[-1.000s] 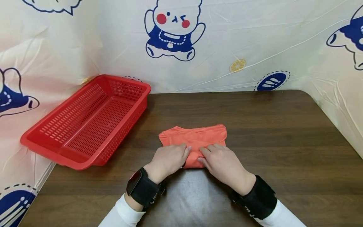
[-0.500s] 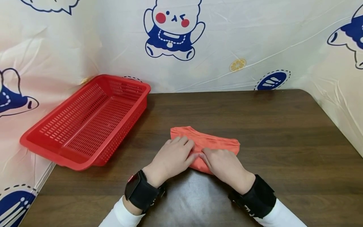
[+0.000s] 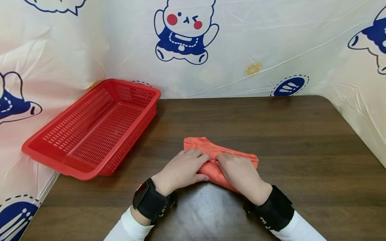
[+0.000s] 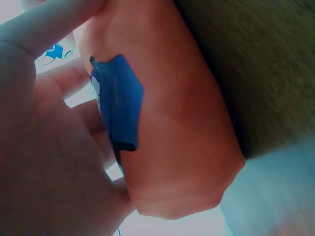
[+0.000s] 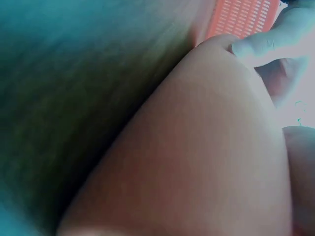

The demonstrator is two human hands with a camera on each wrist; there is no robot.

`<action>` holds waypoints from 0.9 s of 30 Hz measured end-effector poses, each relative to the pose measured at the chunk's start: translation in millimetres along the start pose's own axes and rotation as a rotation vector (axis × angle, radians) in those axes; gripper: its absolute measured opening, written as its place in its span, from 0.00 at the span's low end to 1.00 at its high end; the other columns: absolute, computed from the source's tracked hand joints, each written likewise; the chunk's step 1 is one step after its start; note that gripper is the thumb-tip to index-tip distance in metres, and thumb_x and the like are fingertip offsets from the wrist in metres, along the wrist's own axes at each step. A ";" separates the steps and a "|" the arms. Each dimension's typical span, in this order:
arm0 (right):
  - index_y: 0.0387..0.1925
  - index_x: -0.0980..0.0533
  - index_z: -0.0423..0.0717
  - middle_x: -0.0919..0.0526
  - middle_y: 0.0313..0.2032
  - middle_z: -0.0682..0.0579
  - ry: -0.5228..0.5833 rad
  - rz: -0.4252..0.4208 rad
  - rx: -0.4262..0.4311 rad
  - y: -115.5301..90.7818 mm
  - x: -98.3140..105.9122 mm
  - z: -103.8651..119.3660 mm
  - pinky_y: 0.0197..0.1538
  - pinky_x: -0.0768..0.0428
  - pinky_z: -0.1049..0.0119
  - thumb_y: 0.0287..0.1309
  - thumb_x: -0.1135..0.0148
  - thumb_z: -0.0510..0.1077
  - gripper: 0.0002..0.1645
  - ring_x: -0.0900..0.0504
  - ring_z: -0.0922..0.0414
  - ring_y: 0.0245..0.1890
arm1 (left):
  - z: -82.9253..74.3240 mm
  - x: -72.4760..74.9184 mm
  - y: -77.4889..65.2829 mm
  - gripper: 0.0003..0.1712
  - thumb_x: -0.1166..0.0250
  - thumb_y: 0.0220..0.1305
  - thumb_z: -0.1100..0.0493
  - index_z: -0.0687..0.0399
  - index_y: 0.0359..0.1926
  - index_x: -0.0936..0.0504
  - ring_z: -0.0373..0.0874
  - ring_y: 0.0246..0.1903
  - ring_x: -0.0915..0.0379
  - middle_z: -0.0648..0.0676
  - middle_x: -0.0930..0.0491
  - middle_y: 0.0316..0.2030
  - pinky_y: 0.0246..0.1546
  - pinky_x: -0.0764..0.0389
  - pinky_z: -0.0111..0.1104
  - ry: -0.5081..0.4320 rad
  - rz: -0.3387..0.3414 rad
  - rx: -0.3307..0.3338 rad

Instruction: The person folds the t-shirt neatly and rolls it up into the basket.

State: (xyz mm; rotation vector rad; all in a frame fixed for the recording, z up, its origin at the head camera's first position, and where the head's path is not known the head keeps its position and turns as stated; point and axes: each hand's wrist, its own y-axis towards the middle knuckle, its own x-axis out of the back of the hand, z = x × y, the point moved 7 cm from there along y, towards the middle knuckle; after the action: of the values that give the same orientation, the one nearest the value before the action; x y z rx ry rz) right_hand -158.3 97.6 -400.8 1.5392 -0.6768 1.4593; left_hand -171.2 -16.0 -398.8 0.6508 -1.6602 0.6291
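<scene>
A folded coral-coloured cloth garment [image 3: 218, 174] lies on the table, slanting down to the right, with a band-like seam along its far edge. My left hand [image 3: 184, 169] holds its left part, fingers over the top and thumb along the near side. My right hand [image 3: 241, 172] grips its middle and right part, fingertips close to the left ones; its thumb is hidden. A blue patch [image 4: 120, 103] shows on the garment [image 4: 177, 108] in the left wrist view. In the right wrist view the garment [image 5: 192, 147] bulges like a thick roll.
A red perforated plastic basket [image 3: 150, 108] stands at the left of the brown wooden table [image 3: 301, 140]. A white printed sheet [image 3: 271, 33] hangs behind the table and along both sides. Each wrist wears a black strap [image 3: 272, 209].
The garment has shifted right and towards me, and its right end has turned nearer. My fingers have folded it narrower. The left thumb has moved down to the garment's near side.
</scene>
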 end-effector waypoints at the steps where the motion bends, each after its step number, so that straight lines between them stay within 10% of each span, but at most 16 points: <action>1: 0.29 0.26 0.52 0.34 0.18 0.60 -0.011 -0.033 0.020 0.0 2.7 1.6 0.18 0.35 0.71 0.58 0.42 0.45 0.03 0.31 0.63 0.18 | 0.7 0.1 0.0 0.26 0.37 0.54 0.39 0.43 0.51 0.27 0.42 0.45 0.30 0.46 0.27 0.42 0.50 0.31 0.42 -0.012 0.002 0.001; 11: 0.40 0.23 0.52 0.23 0.29 0.57 0.007 -0.105 0.081 -1.2 11.1 7.4 0.30 0.24 0.65 0.61 0.47 0.59 0.17 0.23 0.59 0.30 | 15.3 -6.7 5.5 0.19 0.45 0.61 0.37 0.44 0.43 0.27 0.37 0.31 0.32 0.42 0.28 0.29 0.33 0.30 0.31 -0.193 -0.001 0.092; 21: 0.58 0.30 0.49 0.22 0.42 0.52 -0.061 0.004 0.168 -4.2 0.0 9.3 0.49 0.26 0.56 0.40 0.29 0.59 0.42 0.23 0.52 0.45 | 26.3 -13.8 2.5 0.35 0.52 0.63 0.34 0.50 0.62 0.35 0.41 0.51 0.27 0.49 0.28 0.57 0.52 0.27 0.40 -0.322 0.078 0.271; 27: 0.56 0.29 0.48 0.22 0.40 0.52 -0.039 0.040 0.154 -6.0 -4.8 9.0 0.46 0.25 0.57 0.43 0.32 0.59 0.38 0.22 0.52 0.42 | 26.8 -15.8 2.3 0.26 0.54 0.65 0.36 0.49 0.49 0.27 0.42 0.40 0.24 0.48 0.21 0.40 0.41 0.24 0.40 -0.240 0.101 0.322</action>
State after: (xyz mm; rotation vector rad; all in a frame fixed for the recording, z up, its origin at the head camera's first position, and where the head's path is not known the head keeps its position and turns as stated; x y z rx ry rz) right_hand -149.5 91.7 -406.0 1.6839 -0.6336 1.5451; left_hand -188.7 -32.1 -419.0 0.9063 -1.8393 0.9328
